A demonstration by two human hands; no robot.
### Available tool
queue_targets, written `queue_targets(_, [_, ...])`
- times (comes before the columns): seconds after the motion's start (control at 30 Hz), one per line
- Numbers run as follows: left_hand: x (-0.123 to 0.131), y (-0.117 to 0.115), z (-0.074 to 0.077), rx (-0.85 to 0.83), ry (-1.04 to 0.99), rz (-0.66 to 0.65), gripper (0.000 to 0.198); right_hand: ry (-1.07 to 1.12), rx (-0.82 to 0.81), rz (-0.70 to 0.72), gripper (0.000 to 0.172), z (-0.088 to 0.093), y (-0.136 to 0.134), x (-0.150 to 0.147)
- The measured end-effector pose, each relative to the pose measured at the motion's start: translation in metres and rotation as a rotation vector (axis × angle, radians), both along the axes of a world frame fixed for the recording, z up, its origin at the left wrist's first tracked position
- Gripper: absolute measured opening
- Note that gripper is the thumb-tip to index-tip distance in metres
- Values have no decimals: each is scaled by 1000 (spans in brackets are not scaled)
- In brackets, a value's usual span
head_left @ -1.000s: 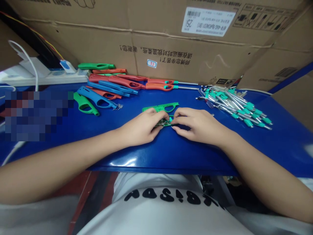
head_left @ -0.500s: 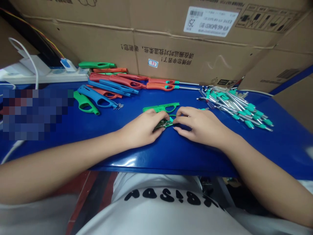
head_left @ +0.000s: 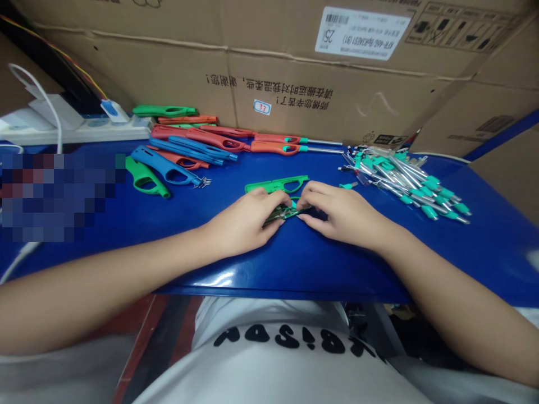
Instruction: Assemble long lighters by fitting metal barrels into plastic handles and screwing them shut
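Observation:
My left hand (head_left: 248,221) is closed round an open green lighter handle (head_left: 290,213) with metal and teal parts inside; its fingers hide much of it. At the handle's right end, my right hand (head_left: 328,207) pinches with thumb and forefinger, gripping part of the same piece. Just beyond both hands lies a second green handle half (head_left: 275,184), flat on the table. A small teal piece with a metal tip (head_left: 348,186) rests behind my right hand.
At the right is a pile of metal lighter tubes (head_left: 404,179) with teal ends. Red, blue and green handle shells (head_left: 197,148) lie at the back left, beside two assembled orange lighters (head_left: 273,147). A cardboard box (head_left: 168,67) stands behind; a power strip (head_left: 84,132) sits left.
My right hand has shifted slightly, its fingers drawing closer together at the handle's right end. The left hand keeps its hold. The view has moved a little.

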State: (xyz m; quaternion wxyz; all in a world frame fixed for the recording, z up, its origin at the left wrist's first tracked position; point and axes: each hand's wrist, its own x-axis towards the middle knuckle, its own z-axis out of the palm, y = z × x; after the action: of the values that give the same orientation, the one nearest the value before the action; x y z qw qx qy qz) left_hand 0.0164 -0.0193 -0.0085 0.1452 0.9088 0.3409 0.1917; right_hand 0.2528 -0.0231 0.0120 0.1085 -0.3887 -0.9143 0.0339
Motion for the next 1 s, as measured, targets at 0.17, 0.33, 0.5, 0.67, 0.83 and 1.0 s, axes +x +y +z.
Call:
queue_targets(0.17, [0,0,0,6,-2,-1,24,7,26,2,12,-3,1,0])
queue_targets(0.33, [1,0,1,1,0,-2,25,39,11,41,13,-5,3,1])
queue_targets(0.5, [0,1,0,-1,4,-9,25,67,-22,57,12,-5,5,2])
queue_targets(0.67, [0,1,0,7,0,-13,23,6,92,76,14,-1,4,7])
queue_targets(0.83, [-1,2,-1,17,1,-24,24,-34,195,116,18,1,5,10])
queue_targets(1.0, [-1,2,-1,17,0,-30,24,-40,190,136,17,1,4,9])
